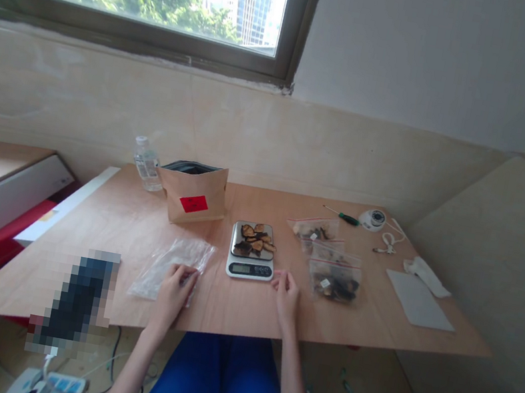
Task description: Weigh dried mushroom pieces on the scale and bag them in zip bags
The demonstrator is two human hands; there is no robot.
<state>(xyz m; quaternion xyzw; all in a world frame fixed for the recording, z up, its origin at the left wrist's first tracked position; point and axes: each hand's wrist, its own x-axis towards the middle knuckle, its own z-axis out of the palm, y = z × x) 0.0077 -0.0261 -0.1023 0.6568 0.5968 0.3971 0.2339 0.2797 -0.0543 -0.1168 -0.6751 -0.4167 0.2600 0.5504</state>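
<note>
My left hand rests on the right part of a clear plastic zip bag lying flat, its fingers curled closed at the bag's edge. My right hand is beside the front right corner of a white digital kitchen scale, its fingers loosely bent and a little apart, with nothing visible in them. On the scale's metal plate lies a small pile of brown, dark-edged dried slices. The display's digits are too small to read. Right of the scale, filled zip bags hold dark dried pieces.
Behind the left bag stands an open kraft paper pouch with a red label, beside a clear bottle. A screwdriver, white dome camera, cable and white sheet lie right. A pixelated dark object is front left.
</note>
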